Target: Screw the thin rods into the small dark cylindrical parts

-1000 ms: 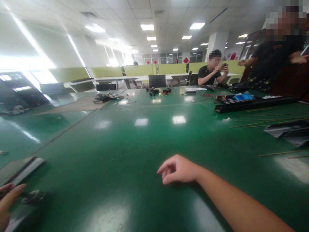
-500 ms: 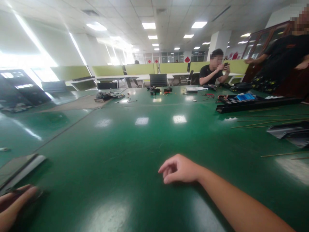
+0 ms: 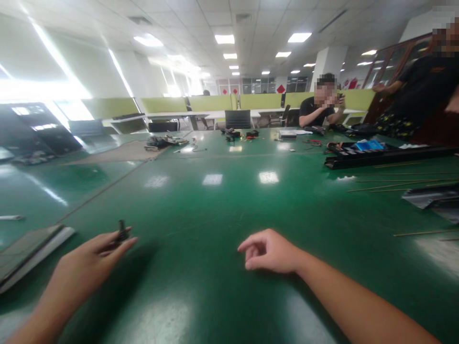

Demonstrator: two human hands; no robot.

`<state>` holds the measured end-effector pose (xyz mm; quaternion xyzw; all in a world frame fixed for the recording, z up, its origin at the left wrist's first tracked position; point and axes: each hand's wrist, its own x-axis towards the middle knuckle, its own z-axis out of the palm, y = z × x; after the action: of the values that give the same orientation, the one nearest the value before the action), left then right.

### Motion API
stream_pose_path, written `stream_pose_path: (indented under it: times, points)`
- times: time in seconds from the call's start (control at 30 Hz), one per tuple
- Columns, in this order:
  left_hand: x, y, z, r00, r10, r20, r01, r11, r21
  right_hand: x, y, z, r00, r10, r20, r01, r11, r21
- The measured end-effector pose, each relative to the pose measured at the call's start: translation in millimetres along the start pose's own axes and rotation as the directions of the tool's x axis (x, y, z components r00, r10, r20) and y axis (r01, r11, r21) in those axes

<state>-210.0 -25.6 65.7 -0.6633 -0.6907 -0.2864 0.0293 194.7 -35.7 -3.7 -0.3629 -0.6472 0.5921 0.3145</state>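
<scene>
My left hand (image 3: 84, 265) is raised over the near left of the green table (image 3: 201, 215). Thumb and fingers pinch a small dark object (image 3: 122, 232), whose narrow end sticks up above the fingertips; blur hides what kind it is. My right hand (image 3: 272, 252) rests on the tabletop right of centre. Its fingers are loosely curled, thumb apart from the index finger, with nothing visible between them.
A flat grey-green item with a pale edge (image 3: 34, 251) lies at the left. Thin brass-coloured rods (image 3: 390, 184) and a black channel (image 3: 380, 157) lie at the right. Cables and small parts (image 3: 233, 134) sit along the far side. One person sits opposite; another stands at right.
My left hand has come in from the lower left edge toward the middle, carrying the small dark object. My right hand keeps its place and pose. The view has shifted slightly.
</scene>
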Motion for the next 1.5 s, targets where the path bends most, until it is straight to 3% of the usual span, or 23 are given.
stream_pose_path:
  times: [0.1,0.2,0.3,0.43,0.53,0.6,0.8,1.17,1.5]
  points:
    - [8,51,27.4,0.987,0.142,0.081,-0.135,0.988,-0.079,3,4,-1,0.978,-0.026,-0.208,0.015,0.999,-0.052]
    - [6,111,57.9,0.934,0.347,0.086,-0.321,0.919,-0.227,5,8,-6,0.923,-0.069,-0.378,0.012,0.988,-0.151]
    - [-5,155,85.9,0.856,0.503,0.121,-0.444,0.834,-0.327,7,12,-8,0.888,-0.119,-0.443,0.027,0.978,-0.209]
    - [-26,178,108.9,0.684,0.727,0.064,-0.640,0.640,-0.426,4,14,-5,0.899,-0.205,-0.386,0.083,0.948,-0.308]
    - [-36,176,115.8,0.616,0.788,0.008,-0.688,0.543,-0.482,1,11,0,0.909,-0.252,-0.332,0.115,0.917,-0.382]
    - [-38,172,117.4,0.616,0.788,-0.016,-0.685,0.525,-0.505,-2,7,1,0.907,-0.273,-0.320,0.109,0.887,-0.449]
    - [-37,165,114.5,0.692,0.720,-0.053,-0.635,0.571,-0.520,-5,2,1,0.913,-0.241,-0.329,0.032,0.847,-0.531]
    - [-34,162,116.4,0.644,0.764,-0.027,-0.658,0.536,-0.530,-7,-6,6,0.910,-0.276,-0.310,0.091,0.861,-0.500]
    - [-36,162,119.7,0.678,0.734,-0.049,-0.643,0.559,-0.523,-8,-8,5,0.897,-0.331,-0.292,0.136,0.838,-0.529]
